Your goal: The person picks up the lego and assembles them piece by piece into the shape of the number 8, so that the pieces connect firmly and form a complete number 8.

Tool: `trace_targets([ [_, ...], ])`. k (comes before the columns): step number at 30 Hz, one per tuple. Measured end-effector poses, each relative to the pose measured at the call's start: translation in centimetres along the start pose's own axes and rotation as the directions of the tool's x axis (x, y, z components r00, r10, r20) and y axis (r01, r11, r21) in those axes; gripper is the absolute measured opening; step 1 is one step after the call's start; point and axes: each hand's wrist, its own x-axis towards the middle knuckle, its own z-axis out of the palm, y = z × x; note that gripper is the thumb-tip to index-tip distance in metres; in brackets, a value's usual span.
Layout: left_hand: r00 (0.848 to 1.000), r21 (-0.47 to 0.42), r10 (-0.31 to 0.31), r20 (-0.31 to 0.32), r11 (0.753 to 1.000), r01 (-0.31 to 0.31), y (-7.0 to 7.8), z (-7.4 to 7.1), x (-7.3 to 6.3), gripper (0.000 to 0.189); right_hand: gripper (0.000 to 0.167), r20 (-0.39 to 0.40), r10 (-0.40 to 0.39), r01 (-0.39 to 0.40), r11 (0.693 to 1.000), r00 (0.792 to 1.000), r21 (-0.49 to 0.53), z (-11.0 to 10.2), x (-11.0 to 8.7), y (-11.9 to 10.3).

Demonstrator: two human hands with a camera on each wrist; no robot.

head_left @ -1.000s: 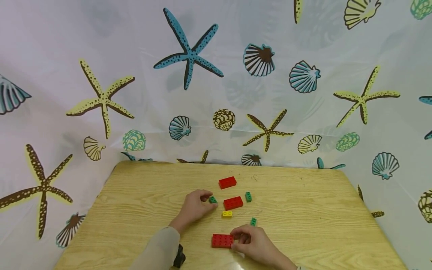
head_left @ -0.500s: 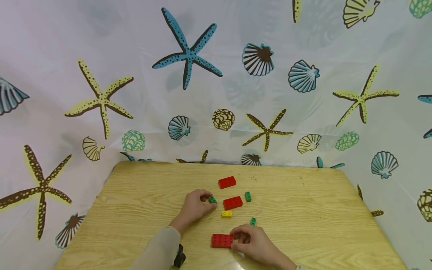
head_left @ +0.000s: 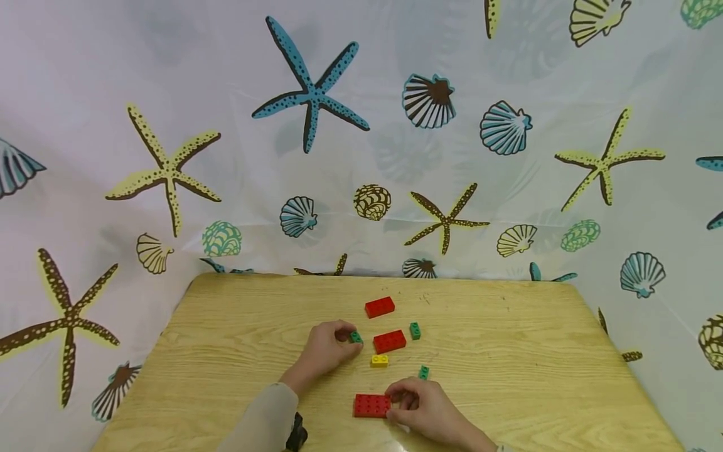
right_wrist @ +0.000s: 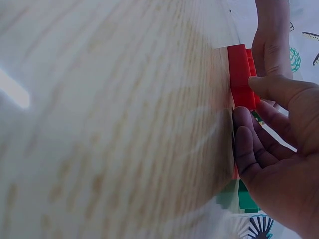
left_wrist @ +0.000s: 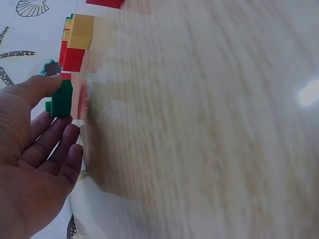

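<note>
My left hand (head_left: 326, 348) pinches a small green building brick (head_left: 356, 338) between thumb and fingers, just left of the middle red brick (head_left: 390, 341). In the left wrist view the thumb lies on one end of the green brick (left_wrist: 62, 99) and the fingertips on the other. Nearer the front, my right hand (head_left: 425, 408) grips the right end of a larger red brick (head_left: 369, 405), which lies studs up on the table. Thumb and fingertips hold the two sides of this red brick (right_wrist: 240, 74) in the right wrist view.
Between the hands lies a yellow brick (head_left: 380, 361). One green brick (head_left: 424, 372) is just beyond the right hand, another green brick (head_left: 415, 331) farther back. A red brick (head_left: 380, 307) lies farthest away. Behind the wooden table (head_left: 508, 339) hangs a patterned curtain (head_left: 350, 150).
</note>
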Motion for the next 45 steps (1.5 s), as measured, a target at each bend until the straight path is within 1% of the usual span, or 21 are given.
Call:
trace_targets([
  [4, 0.999, -0.016, 0.028, 0.028, 0.999, -0.028, 0.3, -0.5, -0.5, 0.033, 0.024, -0.002, -0.003, 0.003, 1.000, 1.000, -0.009, -0.1, 0.0, -0.1],
  [5, 0.999, -0.017, 0.026, 0.035, 1.000, -0.026, 0.4, -0.6, -0.6, 0.032, 0.024, -0.002, -0.003, 0.003, 1.000, 1.000, -0.008, -0.1, 0.0, -0.2],
  [11, 0.995, 0.013, 0.067, 0.069, 0.998, -0.068, 0.4, -1.3, -1.4, 0.031, 0.024, -0.001, -0.004, 0.004, 1.000, 1.000, 0.013, 0.1, -0.1, -0.4],
  [14, 0.993, 0.013, 0.080, 0.084, 0.997, -0.082, 0.4, -1.6, -1.7, 0.032, 0.024, -0.002, -0.007, 0.007, 1.000, 1.000, 0.016, 0.1, -0.2, -0.4],
  [21, 0.991, 0.019, 0.074, 0.109, 0.997, -0.077, 0.8, -2.1, -2.3, 0.031, 0.024, -0.005, -0.020, 0.020, 1.000, 1.000, -0.001, 0.1, -0.1, -0.4],
  [27, 0.987, -0.014, 0.082, 0.140, 0.997, -0.081, 1.3, -2.4, -3.0, 0.033, 0.025, -0.006, -0.018, 0.018, 1.000, 1.000, -0.009, 0.0, -0.1, -0.5],
  [31, 0.979, -0.031, 0.108, 0.171, 0.994, -0.104, 1.3, -2.5, -3.5, 0.036, 0.024, -0.008, -0.013, 0.013, 1.000, 1.000, 0.000, 0.1, -0.2, -0.5],
  [38, 0.959, -0.079, 0.159, 0.235, 0.986, -0.144, 1.2, -2.7, -4.8, 0.036, 0.024, -0.011, -0.018, 0.018, 1.000, 1.000, -0.003, 0.3, -0.2, -0.3],
  [41, 0.951, -0.092, 0.171, 0.258, 0.984, -0.152, 1.4, -2.8, -5.3, 0.036, 0.025, -0.017, -0.020, 0.019, 1.000, 1.000, -0.015, 0.3, -0.1, -0.3],
  [45, 0.942, -0.088, 0.182, 0.282, 0.983, -0.163, 1.6, -2.9, -5.8, 0.037, 0.025, -0.028, -0.025, 0.024, 0.999, 0.999, -0.033, 0.3, 0.0, -0.5],
])
